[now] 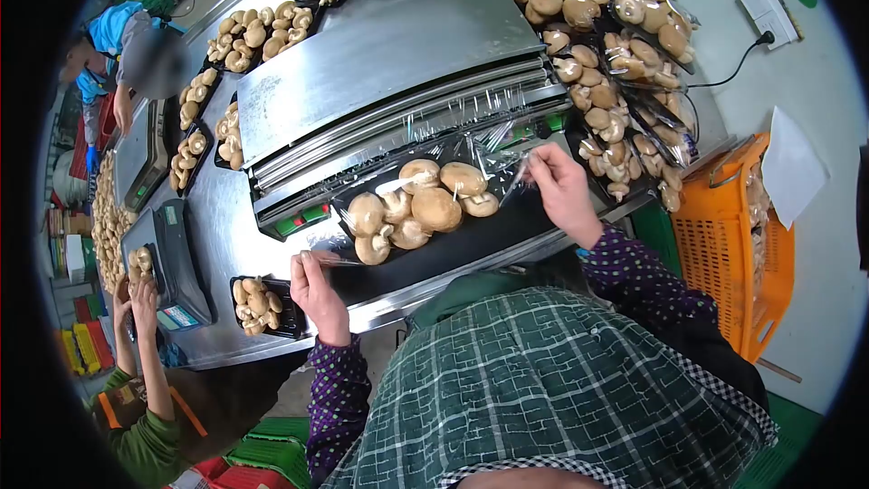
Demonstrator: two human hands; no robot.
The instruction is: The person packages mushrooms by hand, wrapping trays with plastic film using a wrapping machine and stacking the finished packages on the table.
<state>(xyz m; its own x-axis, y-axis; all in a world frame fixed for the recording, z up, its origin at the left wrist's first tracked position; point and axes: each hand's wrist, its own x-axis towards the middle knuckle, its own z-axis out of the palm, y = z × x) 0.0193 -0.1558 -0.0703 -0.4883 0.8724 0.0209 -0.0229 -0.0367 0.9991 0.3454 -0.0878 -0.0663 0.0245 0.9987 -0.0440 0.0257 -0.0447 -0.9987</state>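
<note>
A black tray of brown mushrooms [436,209] lies in front of me, with clear plastic film [457,147] stretched over it. At the tray's left end, my left hand [319,297] pinches an edge of the film. My right hand [566,195] grips the film's other side beyond the right end, its fingers pressed together. Behind the tray stands a metal wrapping machine [389,63], from whose front rollers the film appears to come. The tray's rim is mostly hidden under film and mushrooms.
Wrapped mushroom trays [593,81] are heaped right of the machine. An unwrapped tray [258,306] sits near the left front edge. An orange crate [724,254] stands at right. Left, a co-worker's hands [138,308] hold mushrooms by a scale [172,258]; another person [136,50] stands farther back.
</note>
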